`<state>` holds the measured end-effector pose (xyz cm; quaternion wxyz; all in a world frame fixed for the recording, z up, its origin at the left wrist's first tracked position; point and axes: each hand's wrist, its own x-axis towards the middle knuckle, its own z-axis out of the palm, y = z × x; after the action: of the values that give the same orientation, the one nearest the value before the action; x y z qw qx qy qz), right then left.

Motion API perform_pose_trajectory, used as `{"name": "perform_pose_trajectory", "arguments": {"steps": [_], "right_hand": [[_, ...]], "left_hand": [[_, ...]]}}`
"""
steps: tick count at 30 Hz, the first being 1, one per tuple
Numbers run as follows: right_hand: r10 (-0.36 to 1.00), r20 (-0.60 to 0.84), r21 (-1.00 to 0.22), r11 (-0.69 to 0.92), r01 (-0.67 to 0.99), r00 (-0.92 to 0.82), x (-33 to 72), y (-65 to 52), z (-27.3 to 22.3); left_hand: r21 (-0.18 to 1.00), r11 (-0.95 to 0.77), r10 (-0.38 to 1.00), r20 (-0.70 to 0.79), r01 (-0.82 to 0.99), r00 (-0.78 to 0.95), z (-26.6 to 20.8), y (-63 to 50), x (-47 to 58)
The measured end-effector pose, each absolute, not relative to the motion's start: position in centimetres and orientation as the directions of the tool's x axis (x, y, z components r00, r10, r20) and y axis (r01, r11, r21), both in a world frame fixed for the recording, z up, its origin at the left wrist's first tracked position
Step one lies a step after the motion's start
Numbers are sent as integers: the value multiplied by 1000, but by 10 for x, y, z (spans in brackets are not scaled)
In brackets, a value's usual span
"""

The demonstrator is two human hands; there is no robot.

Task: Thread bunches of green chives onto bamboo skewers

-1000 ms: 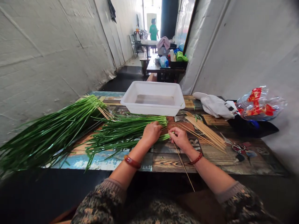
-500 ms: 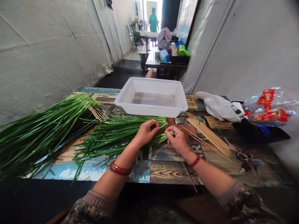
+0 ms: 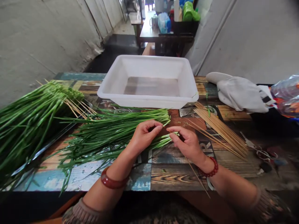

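A loose bunch of long green chives point(image 3: 102, 133) lies across the table, pale stem ends to the right. My left hand point(image 3: 146, 134) rests over it, thumb and forefinger pinched at the end of a chive stem. My right hand point(image 3: 188, 143) grips a thin bamboo skewer point(image 3: 198, 179), whose lower part slants out below the palm toward the table's front edge. A few pale stem ends poke out at its fingertips; whether they are on the skewer is hidden. To the left, a larger heap of chives point(image 3: 30, 115) has skewers point(image 3: 77, 109) sticking out near its stem ends.
Behind my hands stands a white plastic tub point(image 3: 147, 97). Bare bamboo skewers point(image 3: 221, 132) lie to the right, beside scissors point(image 3: 257, 147) and a key point(image 3: 263, 168). A white cloth item point(image 3: 240, 93) and a clear plastic bag point(image 3: 287, 96) sit farther right.
The view has tipped downward and come closer, so the person in green at the back is out of sight. My hands stay near the stem ends, slightly farther apart.
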<state>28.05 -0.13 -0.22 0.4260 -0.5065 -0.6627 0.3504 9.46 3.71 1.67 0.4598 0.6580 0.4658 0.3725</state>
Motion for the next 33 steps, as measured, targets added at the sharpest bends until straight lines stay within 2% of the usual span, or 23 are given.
{"name": "perform_pose_trajectory", "arguments": {"steps": [4,9,12,14,17,20,22,25,29,33], "right_hand": [[969,206,-892,244,381,-139,281,-2,-3],[967,222,-887,254,385,-128,279,-1,-5],[949,309,-855,306,418,-63,279,1,-5],[907,420,-798,385,463,-30,280,3,-4],[834,542,-665,500,555,-102,284,7,-1],[796,573,-556,552,621,-195,285,8,0],[791,574,-535,559,634,-213,283,8,-1],[830,534,-638,521,567,-162,279,9,-1],[894,447,-808,402,431,4,283,13,-3],[891,442,-823,356,443,104,298,20,-4]], "left_hand": [[919,-223,951,132,326,280,18,36,95],[900,-245,951,151,360,269,18,34,97],[889,-248,951,148,385,271,17,34,98],[876,-267,947,162,402,276,16,33,99],[846,-333,927,213,417,309,13,32,102],[808,-424,888,283,410,362,11,30,104],[790,-463,868,312,402,386,10,29,105],[782,-471,864,315,409,393,10,28,106],[792,-433,887,291,430,357,11,29,103],[805,-393,911,276,444,305,12,31,99]]}}
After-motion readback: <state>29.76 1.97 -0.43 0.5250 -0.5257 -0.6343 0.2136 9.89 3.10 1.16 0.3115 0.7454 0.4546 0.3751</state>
